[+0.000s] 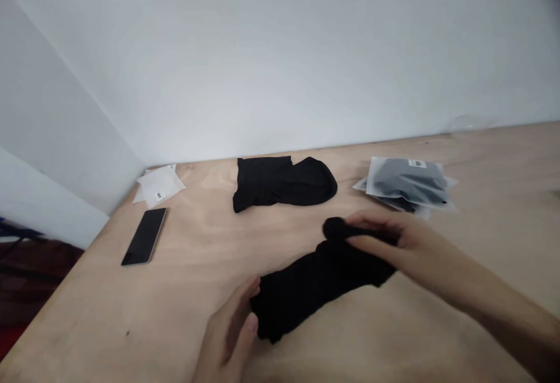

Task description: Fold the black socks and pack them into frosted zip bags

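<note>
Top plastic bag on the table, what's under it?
A second translucent bag sticks out beneath the top bag, with dark fabric inside; most of it is covered, so its full contents can't be seen.

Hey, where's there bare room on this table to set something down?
Bare plywood stretches right of the bagged grey item, and another patch lies between the phone and the rear black sock. It's crowded around the front black sock, between the left hand and right hand.
</note>
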`<state>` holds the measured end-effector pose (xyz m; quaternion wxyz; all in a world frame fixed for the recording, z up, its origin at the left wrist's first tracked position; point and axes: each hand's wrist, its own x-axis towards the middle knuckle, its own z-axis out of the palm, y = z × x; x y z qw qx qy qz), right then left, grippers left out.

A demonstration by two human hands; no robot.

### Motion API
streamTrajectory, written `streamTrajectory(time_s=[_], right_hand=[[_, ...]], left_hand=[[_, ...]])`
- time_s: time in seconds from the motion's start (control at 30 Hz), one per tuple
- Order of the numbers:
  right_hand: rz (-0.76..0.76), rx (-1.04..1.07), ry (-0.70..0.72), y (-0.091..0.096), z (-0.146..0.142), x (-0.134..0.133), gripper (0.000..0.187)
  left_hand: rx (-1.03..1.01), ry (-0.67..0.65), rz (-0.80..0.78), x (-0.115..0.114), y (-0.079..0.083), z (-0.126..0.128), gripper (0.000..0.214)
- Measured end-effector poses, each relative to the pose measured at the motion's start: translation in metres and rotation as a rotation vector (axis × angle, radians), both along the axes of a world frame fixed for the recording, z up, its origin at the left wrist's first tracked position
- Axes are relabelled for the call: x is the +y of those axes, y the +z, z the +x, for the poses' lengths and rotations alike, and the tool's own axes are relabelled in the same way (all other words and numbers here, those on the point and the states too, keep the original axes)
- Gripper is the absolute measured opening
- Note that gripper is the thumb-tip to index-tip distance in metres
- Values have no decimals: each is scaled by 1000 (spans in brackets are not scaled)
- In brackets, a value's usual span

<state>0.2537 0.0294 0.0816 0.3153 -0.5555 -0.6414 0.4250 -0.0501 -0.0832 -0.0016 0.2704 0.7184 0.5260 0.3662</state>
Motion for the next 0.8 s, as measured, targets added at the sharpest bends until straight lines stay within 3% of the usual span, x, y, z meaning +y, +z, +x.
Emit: streamTrajectory(time_s=[0.07, 0.13, 0.23, 0.37, 0.43, 0.5, 0.63, 0.8], right_hand=[[96, 13, 147, 3, -35, -15, 30], [62, -4, 327, 2, -58, -31, 41], [58, -175, 503, -6, -70, -49, 47], [528, -509, 567, -29, -56, -54, 43], [759, -598, 574, -46, -46, -53, 51], [868, -637, 577, -62, -38, -51, 65], [800, -639, 615, -84, -31, -51, 84], [664, -618, 705, -92, -28, -50, 82]], left_hand=[[-70, 8, -10, 0, 1, 0, 48], [-44, 35, -9, 0, 2, -1, 53], [73, 69, 56, 0, 2, -1, 60], [196, 107, 159, 1, -4, 5, 59], [295, 96, 249, 2, -9, 8, 53], [410, 54, 350, 3, -14, 10, 47], [576, -63, 531, 2, -24, 5, 46], [734, -168, 592, 4, -30, -3, 44]])
